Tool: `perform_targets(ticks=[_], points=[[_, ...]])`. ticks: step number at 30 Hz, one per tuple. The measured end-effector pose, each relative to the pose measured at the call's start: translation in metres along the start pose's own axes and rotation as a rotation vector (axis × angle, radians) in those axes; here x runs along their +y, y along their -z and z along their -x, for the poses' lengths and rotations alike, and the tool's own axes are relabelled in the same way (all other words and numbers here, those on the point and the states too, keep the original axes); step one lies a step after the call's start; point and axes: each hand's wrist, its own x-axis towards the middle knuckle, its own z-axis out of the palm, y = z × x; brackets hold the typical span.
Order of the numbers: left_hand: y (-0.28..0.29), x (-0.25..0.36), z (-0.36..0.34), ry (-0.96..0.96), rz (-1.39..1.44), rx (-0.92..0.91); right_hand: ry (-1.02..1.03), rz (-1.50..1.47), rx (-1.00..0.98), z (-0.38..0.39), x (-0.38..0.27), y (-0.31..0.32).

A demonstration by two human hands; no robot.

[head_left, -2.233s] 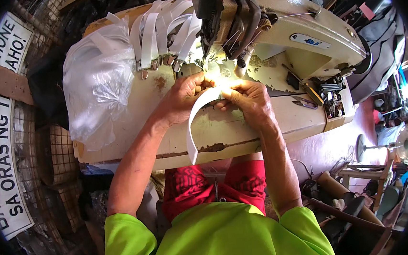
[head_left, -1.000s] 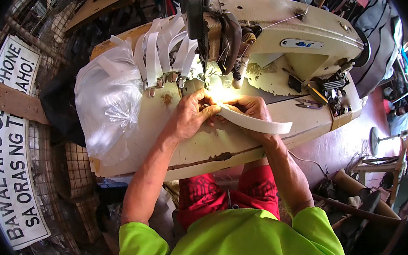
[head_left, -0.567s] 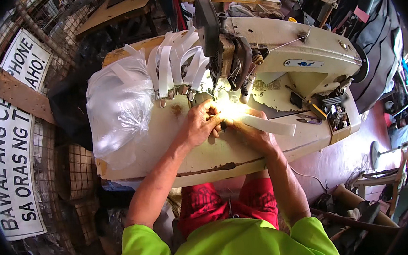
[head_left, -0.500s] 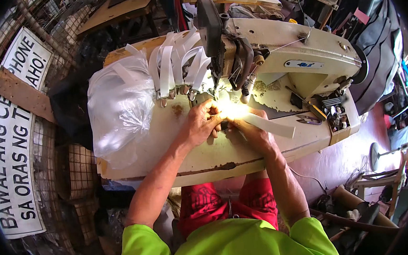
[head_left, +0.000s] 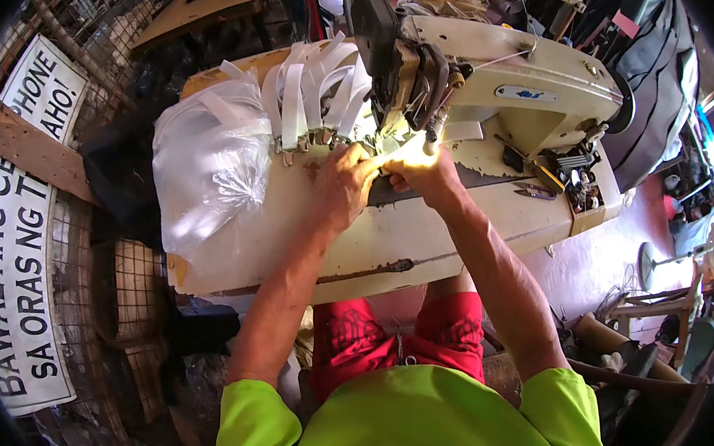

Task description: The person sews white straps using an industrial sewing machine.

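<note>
In the head view, both my hands meet under the needle end of a cream sewing machine (head_left: pixel 495 61), in strong lamp glare. My left hand (head_left: pixel 344 184) has its fingers bent and pressed together at the needle area; what they grip is lost in the glare. My right hand (head_left: pixel 427 174) is closed on a white strap (head_left: pixel 462 132), whose loose end sticks out to the right beneath the machine's arm. Just beyond my left hand lies a row of white straps (head_left: pixel 290 102) with metal clips at their near ends.
A clear plastic bag (head_left: pixel 210 167) of white material sits on the table's left. On the right are thread snips (head_left: pixel 535 191), a yellow-and-black tool (head_left: pixel 549 176) and a box of small parts (head_left: pixel 586 197). Wire mesh (head_left: pixel 84 270) stands at far left.
Both hands have moved forward, closer to the needle. The strap's loose end has swung from the table's near right to beneath the machine's arm. The view has shifted slightly.
</note>
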Motion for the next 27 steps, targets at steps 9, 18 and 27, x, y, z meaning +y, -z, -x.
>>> perform_targets(ticks=[9,18,27], points=[[0.004,0.000,-0.004,-0.062,-0.080,-0.068,-0.041,-0.084,-0.158,-0.011,0.001,0.013],[0.013,0.001,-0.010,-0.144,-0.191,-0.235,0.285,0.523,-0.025,0.071,-0.022,0.036],[0.021,0.003,-0.017,-0.131,-0.026,-0.194,1.054,0.885,0.009,0.004,0.019,0.021]])
